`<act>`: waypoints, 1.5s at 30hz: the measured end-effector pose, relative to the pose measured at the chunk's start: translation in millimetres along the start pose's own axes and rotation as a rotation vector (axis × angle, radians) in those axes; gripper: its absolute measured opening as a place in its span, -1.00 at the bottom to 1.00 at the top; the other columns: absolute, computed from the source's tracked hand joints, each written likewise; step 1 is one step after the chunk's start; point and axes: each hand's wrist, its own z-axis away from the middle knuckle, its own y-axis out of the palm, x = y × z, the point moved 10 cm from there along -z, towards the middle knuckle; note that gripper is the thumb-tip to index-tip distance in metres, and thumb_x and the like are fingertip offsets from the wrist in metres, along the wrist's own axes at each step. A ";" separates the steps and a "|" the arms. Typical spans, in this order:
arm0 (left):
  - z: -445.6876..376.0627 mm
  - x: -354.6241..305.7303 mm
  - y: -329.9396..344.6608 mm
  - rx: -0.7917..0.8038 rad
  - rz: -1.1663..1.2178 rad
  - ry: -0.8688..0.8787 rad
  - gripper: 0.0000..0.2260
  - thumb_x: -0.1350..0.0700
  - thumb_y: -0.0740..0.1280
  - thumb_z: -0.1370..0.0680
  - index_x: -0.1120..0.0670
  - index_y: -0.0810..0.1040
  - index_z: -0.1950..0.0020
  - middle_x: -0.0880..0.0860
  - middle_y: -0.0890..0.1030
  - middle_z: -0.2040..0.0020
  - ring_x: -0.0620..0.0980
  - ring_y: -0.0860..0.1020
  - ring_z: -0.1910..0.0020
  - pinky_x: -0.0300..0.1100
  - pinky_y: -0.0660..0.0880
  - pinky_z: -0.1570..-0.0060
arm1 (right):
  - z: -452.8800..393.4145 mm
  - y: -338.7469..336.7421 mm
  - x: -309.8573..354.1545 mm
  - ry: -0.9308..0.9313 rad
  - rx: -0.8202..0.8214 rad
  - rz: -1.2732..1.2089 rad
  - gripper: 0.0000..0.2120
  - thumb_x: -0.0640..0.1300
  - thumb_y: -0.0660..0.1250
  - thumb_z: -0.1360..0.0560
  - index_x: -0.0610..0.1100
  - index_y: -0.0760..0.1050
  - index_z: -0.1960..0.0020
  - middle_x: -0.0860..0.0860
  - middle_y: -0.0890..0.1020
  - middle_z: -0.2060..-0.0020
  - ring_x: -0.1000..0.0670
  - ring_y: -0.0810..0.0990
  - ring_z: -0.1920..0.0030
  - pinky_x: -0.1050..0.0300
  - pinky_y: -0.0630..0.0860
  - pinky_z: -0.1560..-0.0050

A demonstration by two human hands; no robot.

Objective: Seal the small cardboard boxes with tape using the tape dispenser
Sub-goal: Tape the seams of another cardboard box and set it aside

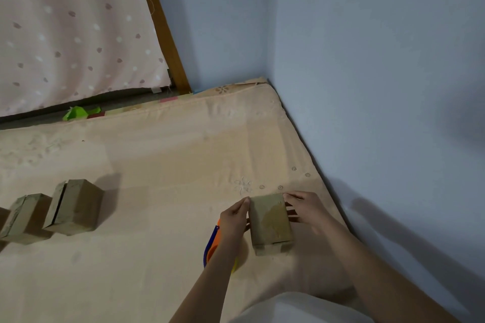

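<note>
Both hands are gripping one box (270, 220) near the mattress's (162, 144) right edge: the left hand (233, 217) is pressing its left side, the right hand (305, 208) its right side with curled fingers. One tape dispenser (211, 244) is lying under the left wrist. Two more boxes (74, 207) (23, 215) are standing at the left edge.

A small brown cardboard box (271, 223) with a glossy tape patch on top stands on the mattress (162, 155) near its right edge, an orange-and-blue tape dispenser (211, 246) just left of it, and two more boxes (74, 207) (22, 217) sit well left.
</note>
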 end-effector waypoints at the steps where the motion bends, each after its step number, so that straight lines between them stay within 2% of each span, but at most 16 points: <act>1: -0.4 -0.4 -1.0 -0.026 -0.041 0.017 -0.73 -0.07 0.35 -0.59 -0.02 0.64 -0.24 -0.08 0.67 -0.14 -0.02 0.62 -0.07 -0.05 0.65 0.00 | -0.6 0.0 -0.5 0.000 0.001 0.007 -0.81 -0.10 0.38 -0.59 -0.13 0.64 -0.15 -0.05 0.73 0.05 -0.05 0.73 0.11 0.08 0.68 0.17; 4: -0.1 -6.3 -1.9 -0.090 -0.186 0.069 -0.74 -0.12 0.31 -0.60 -0.09 0.65 -0.22 -0.09 0.67 -0.15 -0.07 0.62 -0.03 0.00 0.63 -0.04 | -1.6 0.3 -0.1 -0.008 -0.017 0.026 -0.84 -0.09 0.42 -0.56 -0.12 0.65 -0.10 -0.06 0.73 0.07 -0.05 0.73 0.12 0.08 0.68 0.18; 8: 4.6 -23.0 -4.3 -0.177 -0.333 0.093 -0.73 -0.06 0.28 -0.62 -0.04 0.64 -0.26 -0.06 0.66 -0.17 -0.05 0.58 0.02 -0.16 0.58 0.04 | -5.3 1.3 1.7 -0.010 -0.091 0.059 -0.90 -0.10 0.44 -0.51 -0.11 0.66 0.03 -0.08 0.71 0.10 -0.08 0.71 0.12 0.10 0.66 0.25; 12: 1.0 -19.1 -2.3 -0.143 -0.247 0.047 -0.74 -0.06 0.29 -0.61 -0.04 0.65 -0.23 -0.08 0.67 -0.12 -0.03 0.61 0.04 -0.03 0.63 0.00 | -7.4 3.7 4.9 -0.015 -0.119 0.071 -0.91 -0.09 0.43 -0.52 -0.11 0.66 0.05 -0.08 0.71 0.12 -0.09 0.71 0.12 0.05 0.69 0.20; 15: -3.8 -5.5 -0.2 -0.067 -0.123 0.013 -0.75 -0.08 0.35 -0.59 -0.04 0.66 -0.19 -0.21 0.68 0.03 -0.06 0.64 0.03 0.02 0.64 -0.04 | -2.0 3.4 3.0 0.010 -0.073 0.002 -0.89 -0.10 0.41 -0.55 -0.11 0.67 0.00 -0.09 0.72 0.09 -0.09 0.72 0.12 0.08 0.68 0.21; 18: -4.0 5.2 0.3 0.001 -0.034 -0.016 -0.73 -0.08 0.38 -0.57 -0.02 0.66 -0.21 -0.17 0.68 -0.05 -0.05 0.64 -0.07 -0.01 0.64 -0.06 | 3.8 4.2 2.5 0.037 -0.021 -0.026 -0.90 -0.14 0.39 -0.58 -0.13 0.65 -0.03 -0.08 0.72 0.08 -0.06 0.72 0.14 0.15 0.64 0.28; 21: -6.1 10.0 -3.3 -0.040 -0.020 -0.047 -0.75 -0.08 0.40 -0.55 -0.04 0.68 -0.18 -0.15 0.70 -0.02 -0.03 0.64 -0.03 -0.01 0.64 -0.05 | 0.9 5.1 1.2 0.051 -0.040 -0.008 -0.91 -0.14 0.39 -0.57 -0.14 0.65 0.00 -0.08 0.71 0.08 -0.07 0.71 0.12 0.16 0.62 0.31; 24: -4.6 8.9 -3.4 -0.112 -0.038 -0.082 -0.75 -0.10 0.39 -0.55 -0.05 0.69 -0.15 -0.15 0.70 0.06 -0.01 0.63 0.01 0.05 0.62 -0.09 | -5.4 4.7 -3.7 0.050 -0.102 -0.003 -0.89 -0.11 0.43 -0.53 -0.15 0.66 0.05 -0.12 0.71 0.09 -0.12 0.71 0.08 0.10 0.66 0.24; 29: 4.1 1.1 1.1 -0.136 -0.067 -0.055 -0.71 -0.10 0.35 -0.58 0.00 0.65 -0.22 -0.10 0.67 -0.10 -0.02 0.59 -0.06 -0.01 0.59 -0.14 | -9.7 2.2 -10.2 0.044 -0.157 -0.002 -0.87 -0.05 0.44 -0.50 -0.12 0.67 0.10 -0.10 0.71 0.12 -0.13 0.70 0.09 -0.06 0.70 0.11; 32: 4.9 0.3 2.0 -0.112 -0.057 -0.081 -0.71 -0.11 0.38 -0.56 0.00 0.66 -0.20 -0.08 0.69 -0.06 0.00 0.61 -0.06 0.01 0.60 -0.13 | -6.6 3.0 -9.2 0.048 -0.152 -0.004 -0.87 -0.05 0.43 -0.52 -0.12 0.67 0.08 -0.10 0.70 0.11 -0.13 0.69 0.07 -0.02 0.69 0.11; 36: -0.5 7.6 -1.3 -0.080 -0.049 -0.144 -0.70 -0.14 0.43 -0.49 -0.02 0.71 -0.12 -0.10 0.72 0.13 0.09 0.67 0.05 0.09 0.63 -0.05 | -0.5 3.4 -7.3 0.074 -0.142 -0.031 -0.88 -0.10 0.42 -0.53 -0.14 0.66 0.04 -0.11 0.70 0.10 -0.11 0.70 0.08 0.11 0.65 0.23; 40: -1.5 2.3 0.0 0.004 0.050 -0.120 -0.82 0.03 0.41 -0.56 0.08 0.70 -0.09 -0.01 0.72 0.05 0.12 0.70 0.05 0.05 0.65 -0.01 | 5.6 3.8 -7.7 0.088 -0.126 -0.059 -0.89 -0.14 0.42 -0.52 -0.18 0.66 0.04 -0.13 0.71 0.10 -0.13 0.70 0.07 0.15 0.62 0.29; 45: 2.8 4.5 0.1 0.008 0.079 -0.195 -0.79 0.04 0.40 -0.55 0.13 0.70 -0.09 0.04 0.73 0.05 0.14 0.69 0.06 0.02 0.66 0.06 | 8.6 4.5 -6.7 0.109 -0.114 -0.063 -0.87 -0.13 0.39 -0.55 -0.17 0.65 -0.02 -0.12 0.71 0.08 -0.14 0.70 0.04 0.13 0.64 0.26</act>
